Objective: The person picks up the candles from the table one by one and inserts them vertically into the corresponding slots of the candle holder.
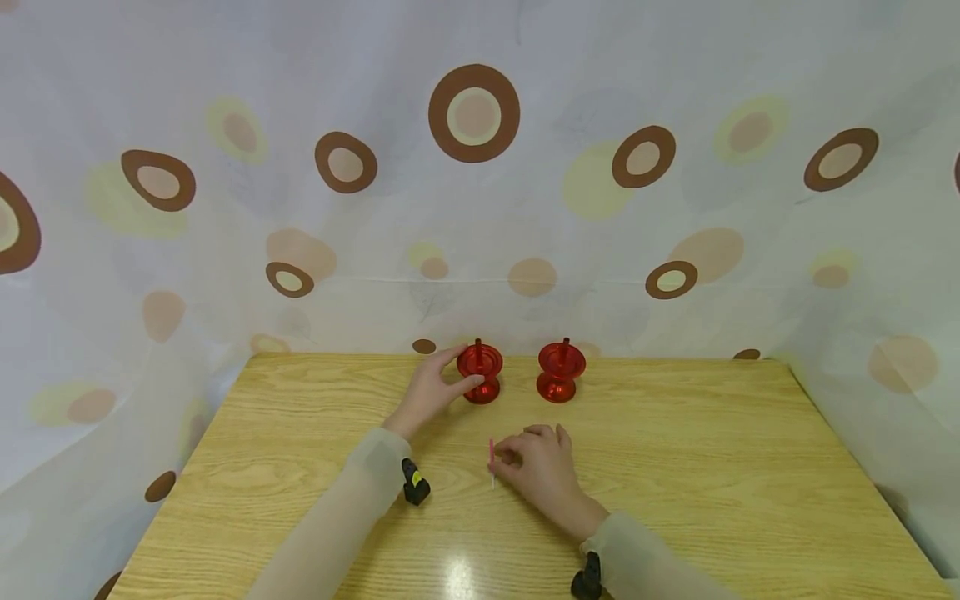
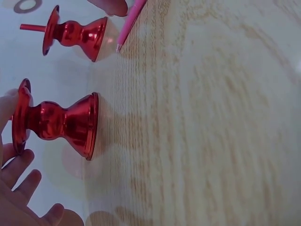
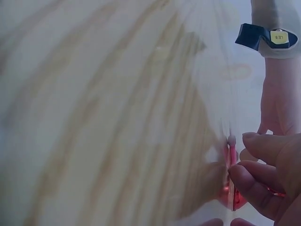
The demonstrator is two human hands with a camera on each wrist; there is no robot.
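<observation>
Two shiny red metal candle holders stand upright at the back of the table, each with a wide dish and a central post. My left hand (image 1: 432,390) grips the dish of the left candle holder (image 1: 488,390), thumb in front and fingers round the far side. The right candle holder (image 1: 557,387) stands apart, untouched. In front of them, my right hand (image 1: 542,467) pinches a slim pink stick (image 1: 492,452) between thumb and fingers. The stick is upright in the head view, with a thin pale lower end. The left wrist view shows the stick's (image 2: 130,24) narrow tip close to the tabletop.
The wooden table (image 1: 697,467) has its back edge right behind the candle holders. A pale curtain (image 1: 495,225) with brown and yellow circles hangs behind and along both sides. Black cameras sit on both wrists.
</observation>
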